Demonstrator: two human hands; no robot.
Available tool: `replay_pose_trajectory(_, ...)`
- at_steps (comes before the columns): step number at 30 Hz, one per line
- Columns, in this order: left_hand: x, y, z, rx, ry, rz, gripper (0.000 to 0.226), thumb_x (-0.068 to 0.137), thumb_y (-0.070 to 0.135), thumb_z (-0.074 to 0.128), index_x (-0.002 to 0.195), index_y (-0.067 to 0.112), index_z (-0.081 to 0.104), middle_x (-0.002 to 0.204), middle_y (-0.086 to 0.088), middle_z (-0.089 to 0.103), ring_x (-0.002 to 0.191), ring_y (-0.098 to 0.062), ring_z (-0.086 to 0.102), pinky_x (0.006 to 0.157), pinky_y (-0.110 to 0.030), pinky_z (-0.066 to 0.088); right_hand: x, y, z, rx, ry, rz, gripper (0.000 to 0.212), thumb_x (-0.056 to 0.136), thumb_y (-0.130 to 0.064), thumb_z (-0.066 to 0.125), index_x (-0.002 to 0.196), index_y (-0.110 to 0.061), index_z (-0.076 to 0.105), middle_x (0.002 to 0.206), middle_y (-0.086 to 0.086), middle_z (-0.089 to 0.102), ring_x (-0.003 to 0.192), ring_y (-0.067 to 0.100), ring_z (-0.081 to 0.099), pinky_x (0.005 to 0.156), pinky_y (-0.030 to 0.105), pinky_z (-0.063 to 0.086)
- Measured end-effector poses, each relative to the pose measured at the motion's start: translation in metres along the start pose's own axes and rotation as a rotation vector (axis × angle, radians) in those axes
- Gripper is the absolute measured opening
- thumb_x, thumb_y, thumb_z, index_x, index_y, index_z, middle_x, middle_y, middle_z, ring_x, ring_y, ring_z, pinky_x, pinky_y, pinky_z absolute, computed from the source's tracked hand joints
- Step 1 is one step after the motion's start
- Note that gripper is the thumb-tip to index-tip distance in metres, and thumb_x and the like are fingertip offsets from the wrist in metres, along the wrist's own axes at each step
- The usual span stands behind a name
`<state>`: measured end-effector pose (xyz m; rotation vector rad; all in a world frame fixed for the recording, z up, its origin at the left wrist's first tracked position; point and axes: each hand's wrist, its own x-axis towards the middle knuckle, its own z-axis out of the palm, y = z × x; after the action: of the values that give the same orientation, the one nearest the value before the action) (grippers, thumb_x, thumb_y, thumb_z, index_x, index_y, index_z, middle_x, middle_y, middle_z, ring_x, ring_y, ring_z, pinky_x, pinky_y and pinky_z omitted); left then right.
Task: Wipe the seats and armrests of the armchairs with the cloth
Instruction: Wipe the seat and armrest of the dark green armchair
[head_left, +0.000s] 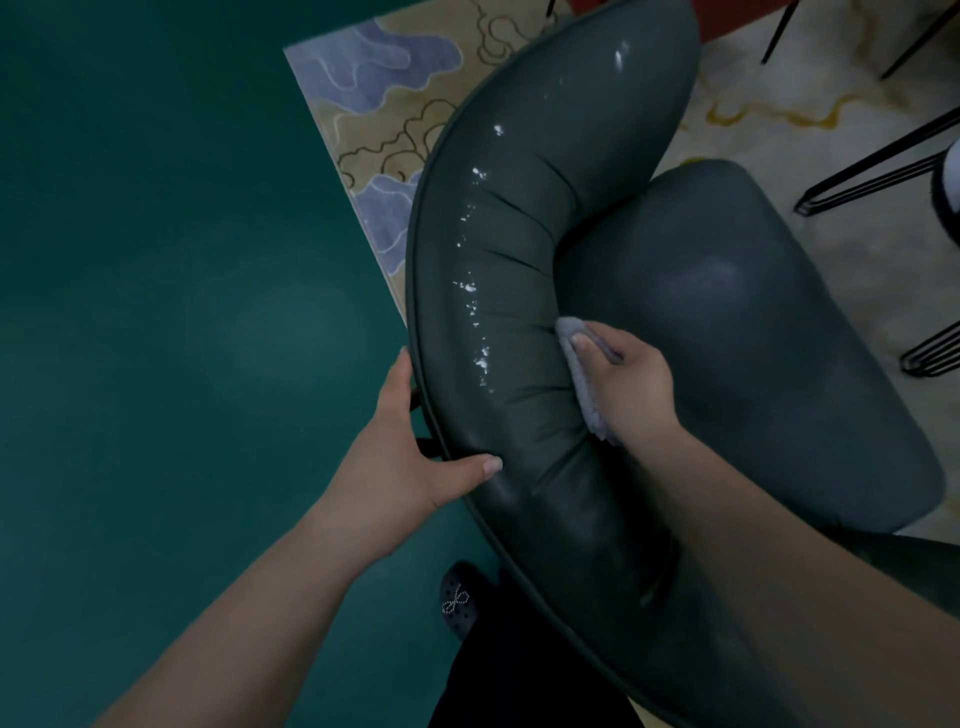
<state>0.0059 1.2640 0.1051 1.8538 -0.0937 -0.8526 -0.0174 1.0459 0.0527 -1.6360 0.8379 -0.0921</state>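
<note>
A dark green leather armchair (530, 218) fills the middle of the view, seen from behind its curved padded back and armrest. Its seat cushion (753, 338) lies to the right. My right hand (623, 379) grips a small grey cloth (584, 384) and presses it into the crease between the padded back and the seat. My left hand (410, 441) holds the outer rim of the chair back, thumb on top of the padding, fingers behind the edge. Shiny specks run along the top of the padded roll.
A patterned rug (395, 83) in beige and blue lies under the chair, on a teal floor (156, 260). Black metal legs of other furniture (878, 182) stand at the right. My dark shoe (460, 603) shows near the chair's lower edge.
</note>
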Motion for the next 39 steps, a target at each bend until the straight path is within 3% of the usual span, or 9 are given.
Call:
replay_pose_trajectory(7,0.001,0.004,-0.007,0.047,-0.001,-0.039,0.126,0.063,0.029,0.089,0.149,0.050,-0.001,0.144,0.024,0.038,0.103,0.001,0.064,0.093,-0.025,0.051,-0.032,-0.048,0.012,0.011,-0.119,-0.344,0.028,0.082,-0.041,0.066,0.109,-0.035,0.070,0.101,-0.015,0.065,0.093,-0.007,0.062,0.077,0.003,0.044)
replay_pose_trajectory(10,0.001,0.006,-0.008,0.073,0.011,-0.041,0.124,0.064,0.028,0.088,0.150,0.047,0.001,0.143,0.023,0.039,0.104,0.000,0.063,0.090,-0.019,0.051,-0.043,-0.047,0.032,-0.253,-0.263,-0.527,0.036,0.079,-0.046,0.069,0.113,-0.035,0.068,0.095,-0.005,0.056,0.097,0.003,0.060,0.087,0.017,0.046)
replay_pose_trajectory(14,0.004,0.009,-0.009,0.072,0.013,-0.034,0.121,0.064,0.029,0.089,0.149,0.050,0.006,0.144,0.021,0.041,0.114,-0.011,0.061,0.103,-0.039,0.046,-0.018,-0.039,0.022,-0.186,-0.106,-0.326,0.030,0.085,-0.028,0.069,0.115,-0.030,0.068,0.098,-0.006,0.057,0.096,0.001,0.059,0.095,0.027,0.047)
replay_pose_trajectory(16,0.005,0.010,-0.009,0.063,0.015,-0.041,0.120,0.063,0.030,0.089,0.149,0.051,0.007,0.144,0.021,0.041,0.110,-0.008,0.062,0.101,-0.036,0.048,-0.013,-0.041,0.021,-0.126,-0.051,-0.292,0.029,0.085,-0.033,0.068,0.114,-0.034,0.068,0.097,-0.009,0.056,0.092,-0.001,0.059,0.093,0.021,0.047)
replay_pose_trajectory(20,0.011,0.013,-0.009,0.080,0.044,-0.050,0.119,0.064,0.029,0.088,0.151,0.043,0.008,0.134,0.032,0.043,0.100,0.002,0.063,0.092,-0.025,0.050,-0.025,-0.044,0.041,-0.307,-0.235,-0.572,0.038,0.081,-0.050,0.063,0.118,-0.042,0.062,0.095,-0.015,0.052,0.093,-0.002,0.058,0.083,0.012,0.044)
replay_pose_trajectory(25,0.018,0.020,-0.015,0.095,0.049,-0.064,0.126,0.062,0.028,0.089,0.151,0.046,0.002,0.141,0.028,0.036,0.115,0.001,0.057,0.101,-0.025,0.046,0.002,-0.042,0.025,-0.152,-0.069,-0.317,0.029,0.086,-0.028,0.069,0.115,-0.028,0.069,0.099,-0.007,0.058,0.093,-0.001,0.059,0.089,0.018,0.046)
replay_pose_trajectory(31,0.021,0.024,-0.020,0.192,-0.005,-0.090,0.132,0.062,0.028,0.089,0.149,0.045,-0.009,0.131,0.042,0.034,0.120,0.002,0.050,0.101,-0.026,0.045,-0.023,-0.042,0.044,-0.387,-0.233,-0.656,0.037,0.083,-0.051,0.059,0.117,-0.037,0.065,0.096,-0.008,0.056,0.098,0.005,0.060,0.083,0.021,0.048)
replay_pose_trajectory(36,0.025,0.020,-0.023,0.134,-0.054,-0.120,0.133,0.065,0.018,0.088,0.148,0.048,-0.011,0.103,0.063,0.038,0.105,0.013,0.057,0.092,-0.023,0.051,0.005,-0.036,0.014,-0.224,-0.006,-0.355,0.033,0.084,-0.034,0.068,0.116,-0.027,0.068,0.100,-0.002,0.058,0.098,0.010,0.061,0.095,0.036,0.049)
replay_pose_trajectory(39,0.027,0.015,-0.025,0.133,-0.062,-0.116,0.133,0.065,0.016,0.086,0.147,0.049,-0.013,0.105,0.052,0.050,0.098,0.011,0.061,0.083,-0.019,0.053,-0.022,-0.045,0.033,-0.219,-0.117,-0.540,0.035,0.084,-0.045,0.064,0.116,-0.032,0.066,0.096,-0.011,0.057,0.094,0.004,0.061,0.087,0.024,0.050)
